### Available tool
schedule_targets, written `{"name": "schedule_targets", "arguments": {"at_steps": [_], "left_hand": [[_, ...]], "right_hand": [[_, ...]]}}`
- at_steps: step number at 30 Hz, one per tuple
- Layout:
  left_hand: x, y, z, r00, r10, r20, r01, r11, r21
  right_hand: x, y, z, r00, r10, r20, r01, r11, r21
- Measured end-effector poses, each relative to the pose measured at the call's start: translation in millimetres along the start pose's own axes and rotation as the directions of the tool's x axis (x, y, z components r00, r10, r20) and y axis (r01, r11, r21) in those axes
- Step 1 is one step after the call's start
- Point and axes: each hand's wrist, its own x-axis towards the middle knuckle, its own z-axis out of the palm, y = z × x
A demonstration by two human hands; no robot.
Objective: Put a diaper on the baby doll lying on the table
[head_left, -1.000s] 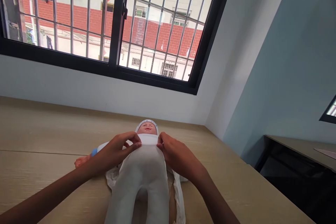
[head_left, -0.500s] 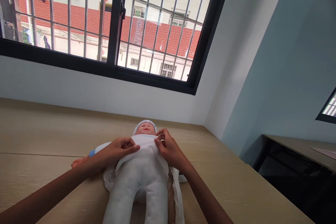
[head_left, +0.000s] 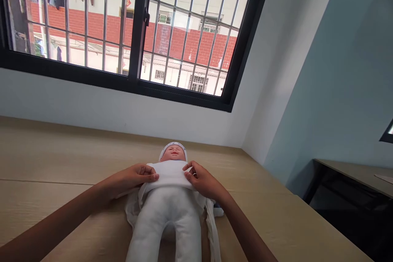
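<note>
A baby doll [head_left: 167, 208] in a white cap lies on its back on the wooden table, its head toward the window and its white legs toward me. White cloth [head_left: 170, 174] covers its chest and belly. My left hand [head_left: 143, 175] pinches the cloth at the left side of the chest. On the opposite side, my right hand [head_left: 199, 176] has the cloth's edge between thumb and fingers. Bunched white fabric [head_left: 132, 209] sticks out beside the doll's left hip in view, and a white strap [head_left: 211, 225] trails along the other side. The doll's arms are mostly hidden.
The light wooden table [head_left: 73, 151] reaches back to a white wall under a barred window [head_left: 132, 77] with a black frame. At the right stands a second, dark-legged table [head_left: 353, 174] with a pale flat item on it.
Both hands have moved slightly apart, and the cloth between them is flatter and stretched wider. The doll's arm at the left, visible before, is now out of sight.
</note>
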Motion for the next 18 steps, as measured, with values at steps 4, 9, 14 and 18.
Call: {"name": "schedule_targets", "arguments": {"at_steps": [4, 9, 14, 18], "left_hand": [[-7.1, 9.0, -11.0, 0.998, -0.063, 0.008, 0.059, 0.97, 0.237], [-15.5, 18.7, -21.4, 0.995, -0.093, 0.043, 0.077, 0.954, 0.288], [-11.8, 15.8, -16.2, 0.992, -0.1, 0.081, 0.114, 0.973, -0.199], [-6.2, 7.3, -10.5, 0.988, -0.153, 0.021, 0.151, 0.935, -0.32]], "right_hand": [[-5.9, 0.2, -11.3, 0.996, -0.09, -0.018, 0.088, 0.991, -0.097], [-31.1, -21.9, -30.8, 0.985, -0.173, -0.015, 0.17, 0.979, -0.113], [-36.2, -28.3, -18.6, 0.959, -0.272, 0.074, 0.278, 0.958, -0.072], [-25.7, -18.7, -6.0, 0.957, -0.28, 0.075, 0.287, 0.952, -0.108]]}}
